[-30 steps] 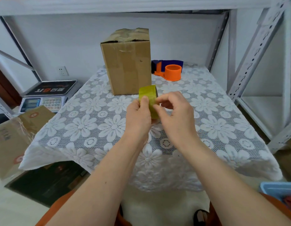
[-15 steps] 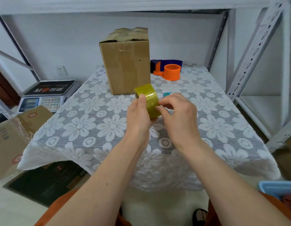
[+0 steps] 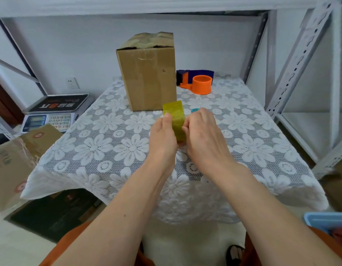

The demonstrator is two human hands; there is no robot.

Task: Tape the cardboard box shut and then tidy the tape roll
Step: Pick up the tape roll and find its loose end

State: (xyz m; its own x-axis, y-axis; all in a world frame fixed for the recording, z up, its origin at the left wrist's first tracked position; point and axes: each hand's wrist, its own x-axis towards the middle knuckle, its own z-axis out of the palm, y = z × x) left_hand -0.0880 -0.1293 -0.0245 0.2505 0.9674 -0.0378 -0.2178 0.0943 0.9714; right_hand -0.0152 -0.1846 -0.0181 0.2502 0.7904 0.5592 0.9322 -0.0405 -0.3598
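Note:
A tall cardboard box (image 3: 147,73) stands upright at the back of the table, its top flaps folded over and bulging. In front of it I hold a yellowish tape roll (image 3: 175,117) on edge above the tablecloth. My left hand (image 3: 163,138) grips the roll's left side with the thumb on its outer face. My right hand (image 3: 201,133) holds the right side, fingertips pressed against the tape surface. The lower part of the roll is hidden between my hands.
An orange and blue tape dispenser (image 3: 198,81) sits to the right of the box. A small teal object (image 3: 195,110) peeks out behind my right hand. The lace tablecloth (image 3: 108,143) covers the table. A scale (image 3: 55,112) and cartons (image 3: 16,160) stand left; metal shelf posts (image 3: 293,73) rise at right.
The roll has turned slightly in my hands and both hands shifted a little forward. My right fingertips keep working along the tape's face.

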